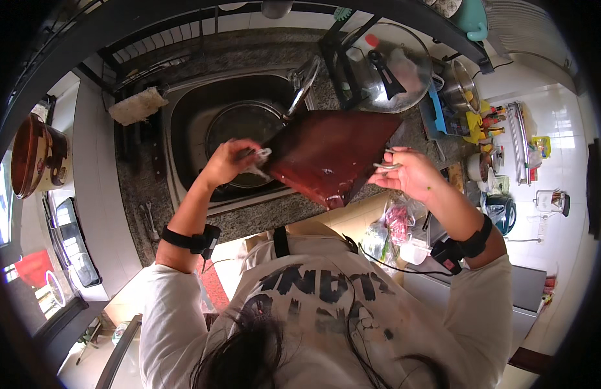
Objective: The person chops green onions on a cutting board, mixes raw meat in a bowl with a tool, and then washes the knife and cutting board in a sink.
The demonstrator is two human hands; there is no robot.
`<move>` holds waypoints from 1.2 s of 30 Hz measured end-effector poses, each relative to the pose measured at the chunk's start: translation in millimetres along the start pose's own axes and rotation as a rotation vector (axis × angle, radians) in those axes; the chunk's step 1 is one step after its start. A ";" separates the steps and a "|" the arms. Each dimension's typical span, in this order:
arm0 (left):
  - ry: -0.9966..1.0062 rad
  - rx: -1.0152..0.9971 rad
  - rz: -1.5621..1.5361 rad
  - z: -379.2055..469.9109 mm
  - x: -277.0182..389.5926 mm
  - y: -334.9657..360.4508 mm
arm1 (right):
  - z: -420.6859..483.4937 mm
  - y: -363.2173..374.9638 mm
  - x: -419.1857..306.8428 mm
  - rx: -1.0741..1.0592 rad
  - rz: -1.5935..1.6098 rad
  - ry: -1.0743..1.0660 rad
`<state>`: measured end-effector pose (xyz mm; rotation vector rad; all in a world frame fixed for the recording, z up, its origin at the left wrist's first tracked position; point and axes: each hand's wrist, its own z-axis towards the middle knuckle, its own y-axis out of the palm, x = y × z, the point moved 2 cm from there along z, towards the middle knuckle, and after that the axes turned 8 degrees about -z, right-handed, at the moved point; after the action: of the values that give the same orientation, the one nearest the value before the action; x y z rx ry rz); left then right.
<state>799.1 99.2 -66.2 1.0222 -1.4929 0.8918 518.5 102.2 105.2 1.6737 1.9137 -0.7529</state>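
A dark red, wet-looking board (332, 155), seemingly a cutting board, is held tilted over the right part of the sink and the counter's front edge. My right hand (405, 172) is at its right edge, fingers around a curved metal handle (388, 166). At the board's left edge, my left hand (235, 158) grips a small pale item (263, 155), blurred, perhaps a cloth or another handle. Below that hand, a round pan or basin (242, 121) lies in the metal sink (188, 131). The chrome faucet (303, 90) arches down near the board's upper left corner.
A glass lid (410, 53) with a black handle stands behind a black rack at the back right. Farther right are a blue tray (439, 114), a steel pot (458, 87) and several bottles. A pale sponge-like block (137, 106) lies left of the sink. Plastic bags (397, 221) are below the counter.
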 end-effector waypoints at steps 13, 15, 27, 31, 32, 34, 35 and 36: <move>0.785 -0.325 0.157 6.8 142.5 79.5 | 9.6 20.0 0.5 -0.039 -0.041 0.025; 0.850 -0.264 0.226 -5.5 135.3 80.7 | 9.0 21.3 3.9 -0.076 0.000 0.046; 0.897 -0.212 0.755 -43.5 40.0 22.5 | 1.8 22.4 14.9 -0.115 0.249 0.082; 0.710 -0.088 0.944 -7.8 -48.0 1.6 | 2.6 20.1 18.2 -0.106 0.205 0.125; 0.506 -0.150 1.127 1.8 -72.0 -3.9 | 2.2 16.8 20.4 -0.107 0.203 0.121; 0.173 -0.058 1.057 25.3 -135.3 -20.5 | 0.7 11.6 23.5 -0.110 0.193 0.111; -0.066 -0.024 0.924 35.2 -148.9 -27.1 | 0.0 6.5 26.8 -0.070 0.134 0.085; -0.055 -0.029 0.924 40.4 -154.5 -26.8 | -1.7 3.7 28.8 -0.031 0.075 0.063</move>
<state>820.1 73.7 -224.7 0.2841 -2.0465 1.4663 518.3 124.6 86.6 1.7591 1.8840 -0.6454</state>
